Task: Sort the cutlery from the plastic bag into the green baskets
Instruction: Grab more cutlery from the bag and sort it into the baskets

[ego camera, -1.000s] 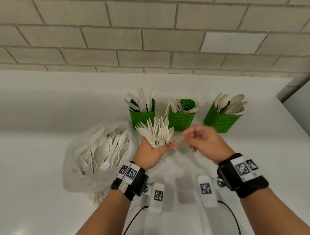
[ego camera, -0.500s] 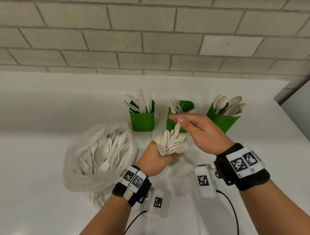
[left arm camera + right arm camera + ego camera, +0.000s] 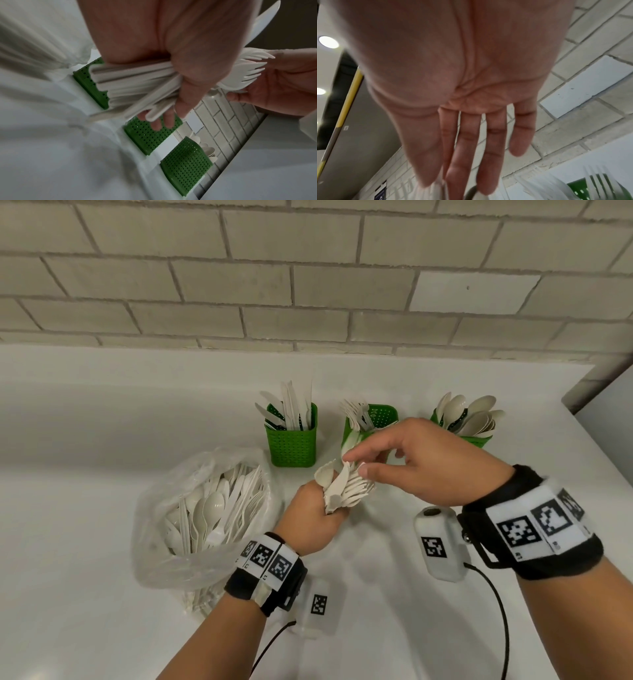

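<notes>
White plastic forks [image 3: 346, 486] fanned for picking, frame centre.
The bundle is gripped in the curled left hand [image 3: 313, 522]; right hand [image 3: 424, 463], fingers loosely extended, holds nothing, above the tines.

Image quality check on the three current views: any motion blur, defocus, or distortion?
Head: sharp and evenly lit; wide-angle bends the brick courses; soft shadows under the left hand. Left wrist: bundle of cutlery and green baskets readable, but the plastic bag side smears into streaks. Right wrist: right hand fills the frame, soft; ceiling lights glare at left.
</notes>
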